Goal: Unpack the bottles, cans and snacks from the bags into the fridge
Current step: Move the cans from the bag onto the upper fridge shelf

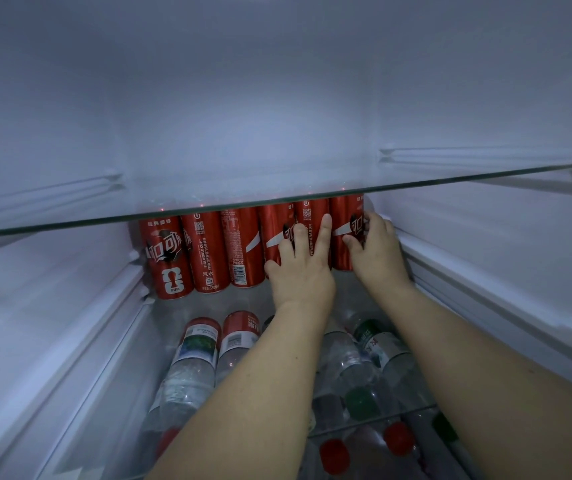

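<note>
I am looking into a white fridge (69,334), both my bare arms reaching in under a glass shelf (312,199). On the clear shelf below it, six red cola cans (208,251) stand upright in a row against the back wall, touching one another. My left hand (300,268) lies flat against the fourth and fifth cans from the left, fingers straight and spread, pressing on their fronts and gripping nothing. My right hand (376,251) curls around the rightmost can (346,233), thumb on its front and fingers wrapped round its right side, next to the fridge wall. Through the clear shelf, on the level beneath, water bottles (191,368) lie on their sides, some with red caps, some with green, packed close together under my forearms.
</note>
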